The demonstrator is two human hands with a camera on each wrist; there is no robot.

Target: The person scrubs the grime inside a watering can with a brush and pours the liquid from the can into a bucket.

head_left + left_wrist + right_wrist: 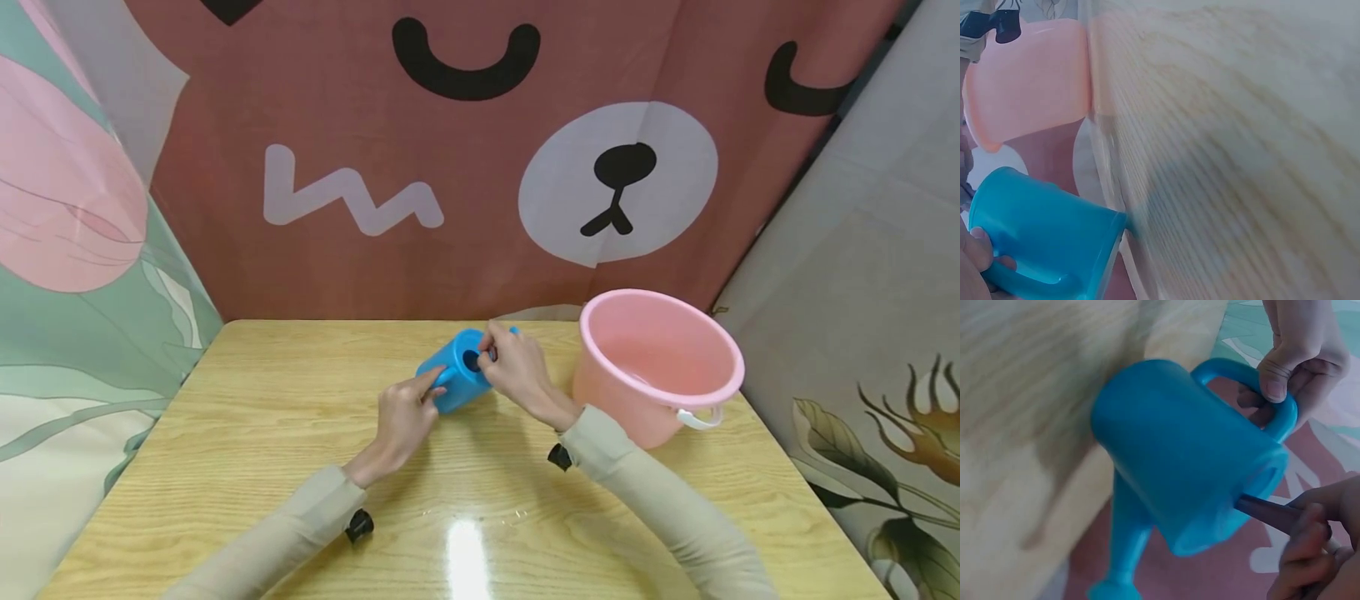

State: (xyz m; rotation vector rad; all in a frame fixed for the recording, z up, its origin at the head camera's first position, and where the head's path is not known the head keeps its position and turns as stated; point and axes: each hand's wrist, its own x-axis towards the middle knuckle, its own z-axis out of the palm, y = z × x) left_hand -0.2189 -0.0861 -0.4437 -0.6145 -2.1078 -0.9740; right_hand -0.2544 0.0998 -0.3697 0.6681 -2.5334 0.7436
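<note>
And here, over the wooden table (300, 375), it's all about the blue watering can (453, 398), tipped over at a slant near the far edge, its mouth facing the right arm! The left hand (405, 417) has the handle (1288, 415), thumb pressed on top, fingers curled beneath, a firm clamp on the loop. Over to the right hand (521, 367), its fingers bunched together and clamped around a dark stick (1272, 514), and look, the stick's end is right in the round mouth; how deep it reaches, you cannot tell. The spout (1129, 531) points away on the side opposite the handle. Whether the base touches the wood, these angles won't settle. Just beyond the right hand stands a pink bucket (618, 408), upright, apart from the can, its white handle (699, 419) hanging at the near side. Behind it all, a brown curtain (480, 267) with a bear face!
</note>
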